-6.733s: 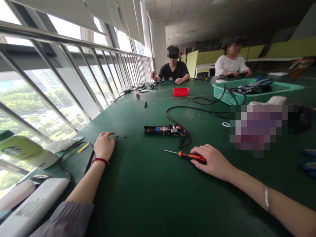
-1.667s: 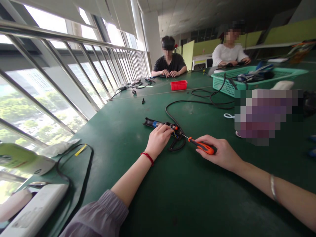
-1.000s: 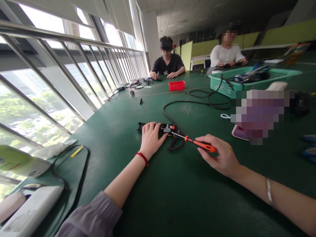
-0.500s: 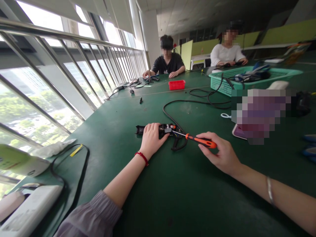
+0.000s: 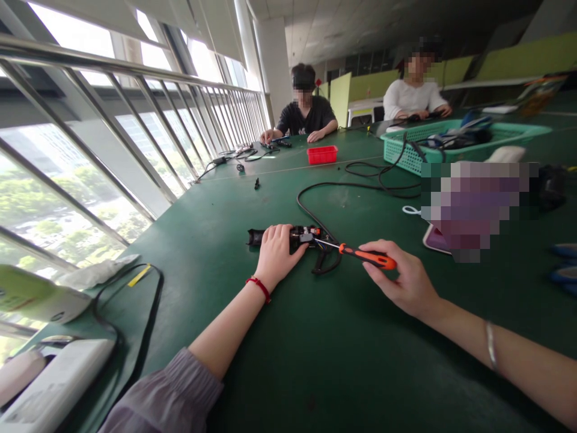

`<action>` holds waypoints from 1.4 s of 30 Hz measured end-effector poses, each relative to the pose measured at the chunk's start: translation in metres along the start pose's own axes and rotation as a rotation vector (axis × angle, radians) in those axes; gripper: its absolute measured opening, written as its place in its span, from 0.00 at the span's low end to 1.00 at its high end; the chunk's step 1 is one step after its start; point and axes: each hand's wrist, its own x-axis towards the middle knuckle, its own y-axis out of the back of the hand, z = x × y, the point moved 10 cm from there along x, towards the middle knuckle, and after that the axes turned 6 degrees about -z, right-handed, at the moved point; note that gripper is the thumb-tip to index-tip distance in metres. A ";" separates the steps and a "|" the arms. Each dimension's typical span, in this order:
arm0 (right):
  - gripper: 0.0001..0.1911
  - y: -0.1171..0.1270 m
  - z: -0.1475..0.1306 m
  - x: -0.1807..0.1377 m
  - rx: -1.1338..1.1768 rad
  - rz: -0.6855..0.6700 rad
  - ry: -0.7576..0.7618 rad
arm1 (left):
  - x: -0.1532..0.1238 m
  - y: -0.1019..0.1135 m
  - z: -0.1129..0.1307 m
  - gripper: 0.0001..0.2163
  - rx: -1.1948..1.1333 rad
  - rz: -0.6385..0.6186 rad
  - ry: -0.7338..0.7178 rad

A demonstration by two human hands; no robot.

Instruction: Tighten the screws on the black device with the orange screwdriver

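A black corded power tool [image 5: 256, 237] with its inner parts and wires exposed lies on the green table. Over its body wraps my left hand [image 5: 278, 249], thumb toward the opened end. My right hand [image 5: 403, 279] grips the orange and black handle of a screwdriver [image 5: 367, 256]. The screwdriver's shaft points left, and its tip reaches the exposed parts beside my left thumb. Whether the tip sits in a screw is too small to tell. A black cord [image 5: 309, 207] runs from the tool toward the back right.
A red tray [image 5: 322, 155] and a small black piece [image 5: 256, 184] lie farther back. At right stand a green basket [image 5: 401, 150] of cords and a phone [image 5: 436, 239]. Two people sit across the table. Near left are a white power strip [image 5: 58, 385], cable and bottle [image 5: 40, 297].
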 end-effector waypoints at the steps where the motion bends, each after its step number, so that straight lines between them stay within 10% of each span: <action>1: 0.08 -0.001 0.001 0.000 0.003 -0.009 -0.005 | 0.000 0.000 0.000 0.17 0.000 -0.003 0.001; 11: 0.12 -0.005 0.018 -0.004 0.121 -0.073 -0.151 | 0.000 0.000 0.001 0.17 0.000 -0.004 -0.005; 22: 0.24 0.017 0.007 -0.009 0.018 0.225 -0.006 | 0.000 0.001 0.001 0.17 -0.005 0.004 -0.004; 42: 0.12 0.007 0.010 -0.005 0.036 0.090 -0.063 | 0.000 0.003 0.000 0.13 -0.035 0.017 -0.005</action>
